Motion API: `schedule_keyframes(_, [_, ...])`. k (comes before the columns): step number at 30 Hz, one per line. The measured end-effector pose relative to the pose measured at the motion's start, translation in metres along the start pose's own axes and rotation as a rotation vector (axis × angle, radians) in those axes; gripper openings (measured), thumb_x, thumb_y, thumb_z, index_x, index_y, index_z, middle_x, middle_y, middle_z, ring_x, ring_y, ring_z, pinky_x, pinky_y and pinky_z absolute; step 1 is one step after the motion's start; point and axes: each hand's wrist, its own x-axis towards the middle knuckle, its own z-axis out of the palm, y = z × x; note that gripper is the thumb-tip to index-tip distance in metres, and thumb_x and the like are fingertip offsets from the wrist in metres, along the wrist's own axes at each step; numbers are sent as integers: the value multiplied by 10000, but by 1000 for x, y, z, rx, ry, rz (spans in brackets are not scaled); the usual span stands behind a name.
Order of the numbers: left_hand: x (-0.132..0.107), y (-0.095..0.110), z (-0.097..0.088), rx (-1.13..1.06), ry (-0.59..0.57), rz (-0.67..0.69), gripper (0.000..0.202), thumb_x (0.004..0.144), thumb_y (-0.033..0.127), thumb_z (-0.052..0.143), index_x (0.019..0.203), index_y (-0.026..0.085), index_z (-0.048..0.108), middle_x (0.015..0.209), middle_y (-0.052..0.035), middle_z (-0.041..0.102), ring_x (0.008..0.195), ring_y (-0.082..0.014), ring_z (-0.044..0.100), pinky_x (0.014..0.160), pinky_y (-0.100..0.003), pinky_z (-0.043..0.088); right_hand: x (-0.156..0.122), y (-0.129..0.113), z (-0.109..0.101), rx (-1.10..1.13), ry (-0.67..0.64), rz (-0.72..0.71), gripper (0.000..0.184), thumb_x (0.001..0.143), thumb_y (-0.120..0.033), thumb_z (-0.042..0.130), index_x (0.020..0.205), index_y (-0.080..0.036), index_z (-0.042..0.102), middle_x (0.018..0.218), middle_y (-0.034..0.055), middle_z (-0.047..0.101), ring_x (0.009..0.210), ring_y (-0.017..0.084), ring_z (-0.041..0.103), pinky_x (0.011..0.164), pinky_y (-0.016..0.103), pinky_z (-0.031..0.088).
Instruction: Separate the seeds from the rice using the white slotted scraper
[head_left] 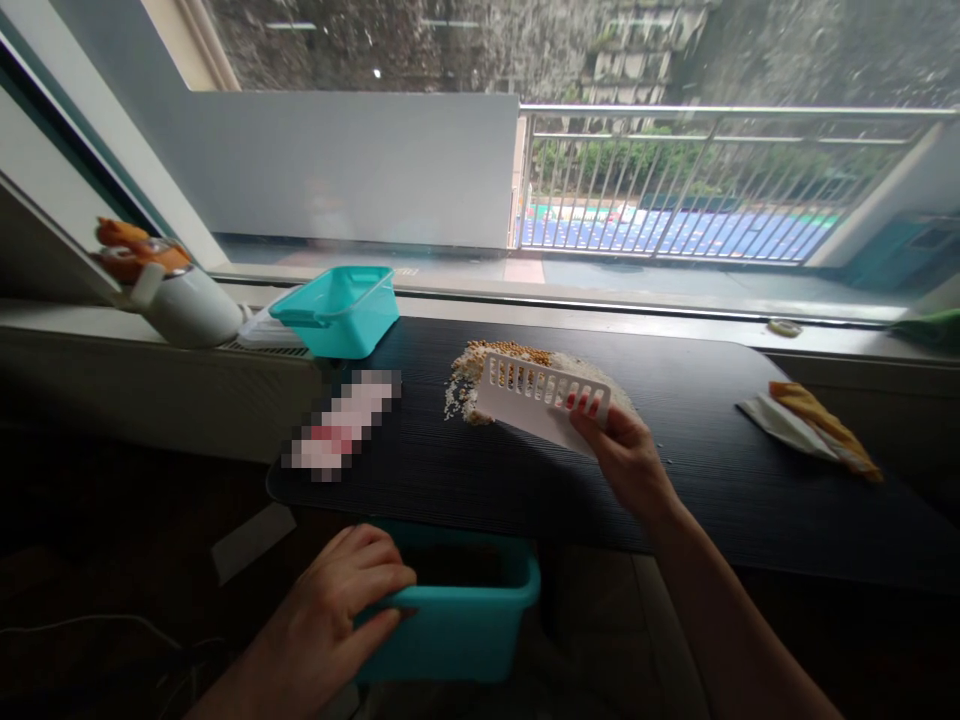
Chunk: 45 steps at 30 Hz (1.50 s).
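My left hand [349,590] grips the left rim of a teal plastic bin [450,630], which sits just below the table's front edge. Its inside is dark, so I cannot tell what it holds. In my right hand [626,445] is a white plastic divider [525,410] with a row of slots along its top. It is tilted up on the black table [450,480], in front of a spread pile of white grains [585,370] and yellow-brown beans [510,350]. Part of the pile is hidden behind the divider, though some shows through the slots.
A second teal bin [341,315] stands at the table's back left, near a white pot [199,305] on the sill. A blurred-out pinkish item [345,425] lies at the left. Yellow and white cloth or packaging [817,425] rests at the right. A window borders the back.
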Motion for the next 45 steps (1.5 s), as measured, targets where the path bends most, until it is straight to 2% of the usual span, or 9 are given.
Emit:
schedule_keyframes(7, [-2,-1,-1,24,11,23,213,814,139,574,929,263,704,955,-27,659,967,-216,589,840,-301,499,-10,-11,-4,3,11,-7,298,685,-454,788,897,-245,775,849,15,757,786,207,679,750,344,534])
schedule_keyframes(12, [-2,1,-1,8,7,20,204,825,139,562,930,251,697,951,-31,655,963,-214,579,837,-300,496,-21,-9,-14,-13,74,13,288,671,-446,803,886,-256,776,901,27,763,860,230,687,864,409,527])
schedule_keyframes(16, [1,3,2,-11,-17,20,190,858,139,537,930,244,677,933,-31,636,977,-217,553,859,-317,476,-41,-6,-29,-5,128,42,233,665,-410,817,839,-261,774,930,27,763,931,244,678,956,441,489])
schedule_keyframes(22, [5,7,5,-37,-55,14,176,882,140,518,932,237,656,959,-32,604,973,-206,538,860,-315,460,-72,-17,-43,1,42,155,250,663,-428,813,830,-246,775,915,52,762,928,257,673,921,411,503])
schedule_keyframes(24, [5,7,5,-40,-58,19,161,891,160,518,930,234,655,951,-34,601,970,-208,536,860,-318,460,-69,-18,-42,9,34,141,247,667,-427,810,835,-249,775,916,49,763,924,253,675,914,403,505])
schedule_keyframes(27, [5,6,6,-33,-64,17,173,884,154,523,942,238,661,953,-33,604,984,-212,535,870,-323,459,-49,-16,-32,35,89,44,246,660,-421,818,838,-257,775,929,36,766,928,246,682,939,417,492])
schedule_keyframes(33, [2,7,6,-17,-56,-19,209,844,116,536,944,246,664,984,-31,614,1015,-222,537,886,-332,462,-10,-12,-8,-5,42,2,331,671,-458,793,920,-240,771,919,30,765,906,252,686,905,445,510])
schedule_keyframes(40, [5,7,6,-30,-43,7,200,842,124,538,913,248,677,951,-29,633,970,-213,554,861,-318,474,-12,-15,-8,-31,30,6,302,690,-446,781,919,-250,768,935,31,765,912,258,687,889,453,516])
schedule_keyframes(45, [6,7,5,-27,-37,5,202,838,134,542,916,248,689,934,-30,634,955,-211,558,847,-309,475,-4,-11,1,-13,28,-10,318,696,-449,774,937,-243,765,942,27,763,923,248,682,890,423,509])
